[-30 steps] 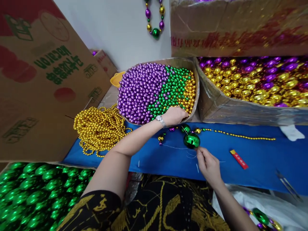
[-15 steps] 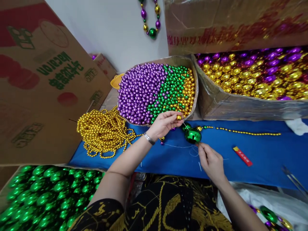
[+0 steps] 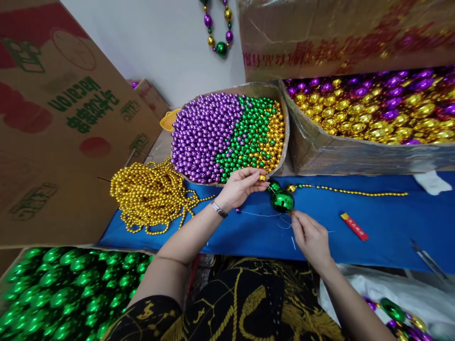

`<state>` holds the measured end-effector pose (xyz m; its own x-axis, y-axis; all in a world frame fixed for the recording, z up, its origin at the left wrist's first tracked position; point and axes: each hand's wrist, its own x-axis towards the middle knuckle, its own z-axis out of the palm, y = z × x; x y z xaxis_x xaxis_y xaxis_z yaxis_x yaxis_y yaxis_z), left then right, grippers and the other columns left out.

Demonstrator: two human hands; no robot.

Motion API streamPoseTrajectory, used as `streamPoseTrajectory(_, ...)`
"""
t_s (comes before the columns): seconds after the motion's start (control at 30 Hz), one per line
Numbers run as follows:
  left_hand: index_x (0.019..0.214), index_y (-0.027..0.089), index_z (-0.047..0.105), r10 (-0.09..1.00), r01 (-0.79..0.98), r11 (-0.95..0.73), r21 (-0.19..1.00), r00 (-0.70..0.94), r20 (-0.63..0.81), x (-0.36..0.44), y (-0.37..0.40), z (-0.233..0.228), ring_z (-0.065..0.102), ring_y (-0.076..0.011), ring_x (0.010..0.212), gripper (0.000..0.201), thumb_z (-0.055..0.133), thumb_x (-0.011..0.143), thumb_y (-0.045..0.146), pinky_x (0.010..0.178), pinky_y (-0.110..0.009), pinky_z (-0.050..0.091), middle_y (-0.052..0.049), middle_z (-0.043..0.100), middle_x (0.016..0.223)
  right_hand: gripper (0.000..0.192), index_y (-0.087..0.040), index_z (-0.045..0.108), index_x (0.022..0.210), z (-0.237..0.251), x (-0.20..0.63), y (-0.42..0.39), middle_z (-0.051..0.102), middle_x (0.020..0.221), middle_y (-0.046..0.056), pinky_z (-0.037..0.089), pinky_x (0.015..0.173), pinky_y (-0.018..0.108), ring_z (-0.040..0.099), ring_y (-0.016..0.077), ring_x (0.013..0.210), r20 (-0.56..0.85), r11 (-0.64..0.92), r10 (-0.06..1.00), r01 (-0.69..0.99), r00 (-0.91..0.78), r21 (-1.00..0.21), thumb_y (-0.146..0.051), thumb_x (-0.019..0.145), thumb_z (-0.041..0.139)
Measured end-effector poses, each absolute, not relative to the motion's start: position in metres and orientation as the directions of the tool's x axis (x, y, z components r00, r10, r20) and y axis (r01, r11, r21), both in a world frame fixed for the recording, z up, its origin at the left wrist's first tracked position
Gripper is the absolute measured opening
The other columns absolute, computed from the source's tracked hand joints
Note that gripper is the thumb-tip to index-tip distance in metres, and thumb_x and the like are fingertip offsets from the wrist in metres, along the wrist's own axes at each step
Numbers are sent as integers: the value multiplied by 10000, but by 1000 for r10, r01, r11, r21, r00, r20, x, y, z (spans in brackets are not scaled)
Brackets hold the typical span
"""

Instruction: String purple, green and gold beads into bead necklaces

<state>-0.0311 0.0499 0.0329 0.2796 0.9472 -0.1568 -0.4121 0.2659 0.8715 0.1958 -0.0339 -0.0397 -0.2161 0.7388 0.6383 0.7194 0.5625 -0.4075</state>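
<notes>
"From the head view, which step is this?"

"Threading, I'd judge. The left hand [image 3: 241, 187] has its thumb and fingertips clamped on a gold bead [image 3: 262, 178], by the near edge of the box [image 3: 268, 90]."

"And the right hand [image 3: 311, 235]?"

"Thumb and finger pinched together at the lower right of the big green ball [image 3: 282, 201], probably on the end of a needle [image 3: 271, 189]; the fingers hide the grip. The tip seems to show beside the left fingertips."

"Where does the work lie?"

"Toward the far edge of the table [image 3: 241, 237]. A smaller green ball [image 3: 273, 185] sits just beyond the big one, a gold chain [image 3: 355, 192] runs toward the table's right edge, and a thread [image 3: 259, 215] trails left to a purple bead [image 3: 238, 210]. Whether the big ball rests on the table, I can't tell."

"What does the next move call for?"

"A steady right hand, and the gold bead's hole lined up with the tip, I think."

"How does that bead look?"

"Small, round, glossy as metal; its hole can't be made out. The big ball is smooth and mirror-bright."
</notes>
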Motion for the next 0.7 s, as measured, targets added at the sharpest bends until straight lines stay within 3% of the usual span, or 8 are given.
streamPoseTrajectory(0.23,980,128,701,963,-317,174,932,255,-93,-25,42,29,703,-139,788,303,781,767,328,723,-268,589,-81,724,960,153,-167,629,1050,-47,193,-36,742,881,73,550,721,260,713,170,744,601,522,776,731,-194,-438,-195,961,508)
streamPoseTrajectory(0.33,972,149,699,963,-190,112,975,263,-59,-15,32,13,689,-141,806,296,786,756,332,747,-281,580,-67,731,935,197,-161,592,1085,-65,189,-36,738,841,62,546,633,251,711,169,689,434,389,890,728,-138,-565,-238,982,444)
streamPoseTrajectory(0.43,871,147,718,974,43,-7,999,225,-3,-7,23,-9,693,-170,849,224,756,780,347,787,-298,559,-91,745,960,240,-140,576,1090,-88,193,-36,723,753,55,532,539,254,702,183,623,303,321,938,746,-167,-583,-229,980,382)
streamPoseTrajectory(0.57,870,182,729,963,262,-196,945,236,134,-7,18,-13,703,-200,857,161,675,847,332,764,-307,549,-79,758,933,284,-170,586,1180,-92,204,-34,723,1057,109,587,678,289,729,201,871,327,315,932,796,-157,-517,-231,969,408)
streamPoseTrajectory(0.7,948,219,723,888,334,-410,849,358,288,-4,21,29,699,-169,828,130,619,889,271,770,-279,540,-51,757,918,341,-196,540,1306,-60,197,-22,680,1189,105,576,870,298,681,184,1068,415,383,899,706,-139,-595,-250,984,440)
